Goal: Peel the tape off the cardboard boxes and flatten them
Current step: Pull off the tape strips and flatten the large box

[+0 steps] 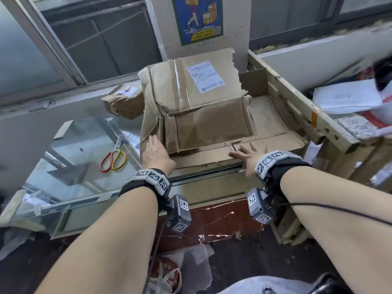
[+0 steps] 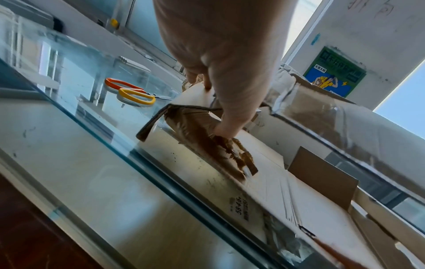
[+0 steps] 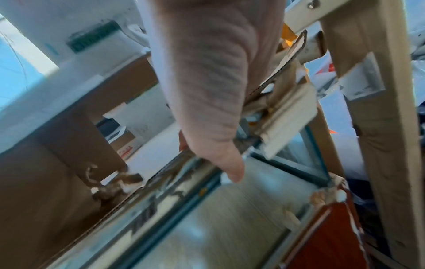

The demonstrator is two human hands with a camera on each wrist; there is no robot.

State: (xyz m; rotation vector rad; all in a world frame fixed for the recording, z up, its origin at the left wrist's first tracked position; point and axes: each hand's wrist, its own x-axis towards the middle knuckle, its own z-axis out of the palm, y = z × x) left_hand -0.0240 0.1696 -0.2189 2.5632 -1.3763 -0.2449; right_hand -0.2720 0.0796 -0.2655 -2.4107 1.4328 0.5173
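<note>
A big, crumpled cardboard box (image 1: 197,115) lies partly collapsed on the glass counter (image 1: 70,166), with a white shipping label (image 1: 205,76) and a strip of clear tape (image 1: 177,81) on its raised top panel. My left hand (image 1: 156,150) presses flat with straight fingers on the torn left front corner of the box (image 2: 207,145). In the left wrist view the thumb (image 2: 226,127) touches the ripped cardboard there. My right hand (image 1: 247,153) lies spread on the flattened front flap (image 1: 212,155). In the right wrist view the thumb (image 3: 232,167) hangs over the flap's edge.
Red and yellow handled scissors (image 1: 114,157) lie on the glass left of the box. A small crushed box (image 1: 124,100) sits behind on the sill. A wooden frame (image 1: 297,102) borders the box on the right, with white parcels (image 1: 347,96) beyond it.
</note>
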